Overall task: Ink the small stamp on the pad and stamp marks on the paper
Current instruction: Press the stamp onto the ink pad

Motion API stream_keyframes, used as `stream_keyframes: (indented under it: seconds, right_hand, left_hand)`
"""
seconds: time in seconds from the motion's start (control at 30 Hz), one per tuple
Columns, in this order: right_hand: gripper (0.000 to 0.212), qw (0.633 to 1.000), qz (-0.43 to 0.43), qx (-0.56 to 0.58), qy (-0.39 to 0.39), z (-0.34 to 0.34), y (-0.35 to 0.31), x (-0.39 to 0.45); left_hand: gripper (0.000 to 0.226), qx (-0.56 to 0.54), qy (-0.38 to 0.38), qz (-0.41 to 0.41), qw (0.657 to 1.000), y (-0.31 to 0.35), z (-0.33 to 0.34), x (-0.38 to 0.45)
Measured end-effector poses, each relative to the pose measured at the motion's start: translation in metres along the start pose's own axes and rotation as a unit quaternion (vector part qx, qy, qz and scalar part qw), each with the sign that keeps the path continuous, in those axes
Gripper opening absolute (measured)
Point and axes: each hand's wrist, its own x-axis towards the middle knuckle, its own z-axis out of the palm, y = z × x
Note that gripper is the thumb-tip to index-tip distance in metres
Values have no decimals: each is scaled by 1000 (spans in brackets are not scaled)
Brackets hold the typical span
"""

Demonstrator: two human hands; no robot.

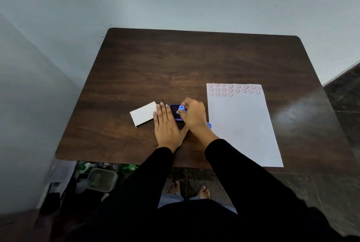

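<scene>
The small stamp (181, 107) is pinched at its blue knob by thumb and fingers of the right hand (192, 116), closed round it, & is held upright over the dark ink pad (175, 110) at the pad's right part. Whether the stamp face is touching the pad can't be told; the fingers hide the bottom. The left hand (167, 124) is laid flat & open on the counter (175, 62), nothing gripped; its fingertips rest at the pad's left edge, prob. to steady the pad. A white card (143, 116) lies just left of that hand, partly under its fingertips.

The paper (241, 124) lies to the right of the pad, near it, w/ rows of red smiley marks along its top edge; the rest is blank. A small blue piece (208, 125) shows by the right wrist at the paper's edge, maybe a cap; can't be told for sure.

Handling, as judged: the stamp looks light, stiff plastic, small enough that a fingertip pinch on the knob is the right hold, kept vertical so the face meets pad & paper evenly. The pad looks light & likely to slide, so it should be held down at its rim, not on the inked face. The paper is thin & may shift or lift w/ the stamp.
</scene>
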Motion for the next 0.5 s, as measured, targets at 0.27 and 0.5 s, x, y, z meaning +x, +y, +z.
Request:
stream_keyframes:
  seconds: [0.27, 0.5]
  right_hand:
    - [20, 1000, 23, 3, 2, 4, -3, 1]
    - [24, 999, 23, -21, -3, 2, -5, 4]
  left_hand:
    - [95, 13, -5, -2, 1000, -1, 2, 1]
    - [94, 4, -1, -1, 1000, -1, 1, 1]
